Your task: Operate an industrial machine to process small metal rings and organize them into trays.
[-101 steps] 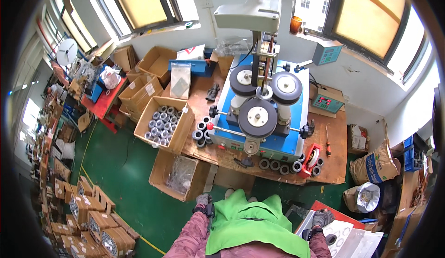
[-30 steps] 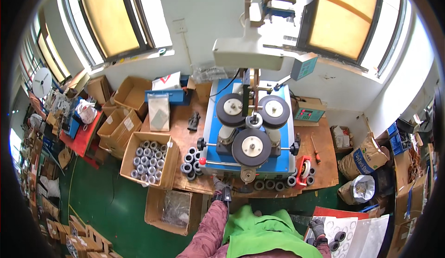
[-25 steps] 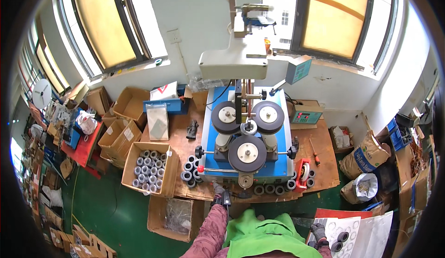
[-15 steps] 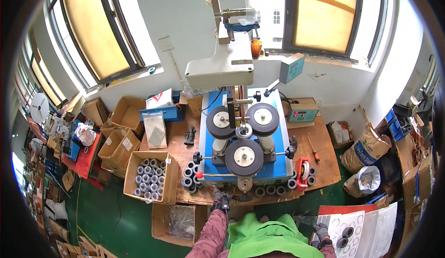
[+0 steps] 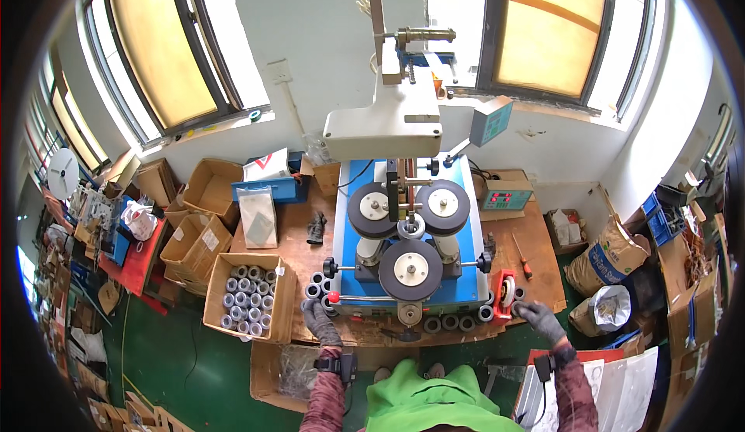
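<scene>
My left hand (image 5: 320, 323), in a grey glove, reaches to a cluster of dark ring-shaped cores (image 5: 314, 277) left of the blue machine (image 5: 349, 277). Its fingers are stretched out over the nearest rings and partly hide them. My right hand (image 5: 542, 322), also gloved, extends its fingers towards a dark ring (image 5: 518, 308) beside a red tape holder (image 5: 506, 294). Both hands appear open; close contact with the rings is hard to make out. Three black rollers (image 5: 410, 270) on the machine surround a paler ring (image 5: 411, 227).
A cardboard box (image 5: 287, 296) full of wrapped rings stands at the left. Several dark rings (image 5: 449, 322) line the table's front edge. A screwdriver (image 5: 524, 266) and a control box (image 5: 508, 199) lie to the right. Below my left arm is another open box (image 5: 264, 370).
My left hand has moved left from the machine's front to the ring cluster. My right hand has risen from the white sheets to the rings beside the red holder.
</scene>
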{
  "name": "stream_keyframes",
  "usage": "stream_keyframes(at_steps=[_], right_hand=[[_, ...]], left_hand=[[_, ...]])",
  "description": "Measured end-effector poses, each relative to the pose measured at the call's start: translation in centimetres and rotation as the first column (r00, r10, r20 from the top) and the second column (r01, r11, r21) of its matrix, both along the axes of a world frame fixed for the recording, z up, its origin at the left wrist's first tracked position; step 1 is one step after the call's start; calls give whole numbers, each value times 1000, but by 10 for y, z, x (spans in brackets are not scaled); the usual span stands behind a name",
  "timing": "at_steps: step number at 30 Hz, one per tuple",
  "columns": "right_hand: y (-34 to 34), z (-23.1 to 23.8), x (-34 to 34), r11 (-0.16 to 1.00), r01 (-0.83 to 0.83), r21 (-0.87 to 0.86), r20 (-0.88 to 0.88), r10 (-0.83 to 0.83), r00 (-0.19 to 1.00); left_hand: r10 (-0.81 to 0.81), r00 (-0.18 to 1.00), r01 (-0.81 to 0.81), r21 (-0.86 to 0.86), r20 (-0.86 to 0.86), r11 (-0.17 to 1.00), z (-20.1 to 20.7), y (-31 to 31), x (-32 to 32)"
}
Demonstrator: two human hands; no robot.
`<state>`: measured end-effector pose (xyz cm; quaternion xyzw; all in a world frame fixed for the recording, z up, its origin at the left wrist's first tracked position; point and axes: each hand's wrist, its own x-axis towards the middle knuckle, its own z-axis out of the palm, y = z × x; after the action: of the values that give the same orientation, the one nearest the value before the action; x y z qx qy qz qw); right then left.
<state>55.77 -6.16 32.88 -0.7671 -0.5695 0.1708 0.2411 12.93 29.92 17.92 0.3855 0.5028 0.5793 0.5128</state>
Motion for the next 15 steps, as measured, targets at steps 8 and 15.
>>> stream_keyframes(at_steps=[8, 15], right_hand=[[217, 65, -67, 987, -4, 161, -378, 66, 924], [168, 76, -89, 983, 158, 93, -510, -89, 856]], left_hand=[[30, 804, 172, 281, -593, 944, 122, -21, 14], [287, 849, 312, -859, 443, 406, -10, -65, 16]])
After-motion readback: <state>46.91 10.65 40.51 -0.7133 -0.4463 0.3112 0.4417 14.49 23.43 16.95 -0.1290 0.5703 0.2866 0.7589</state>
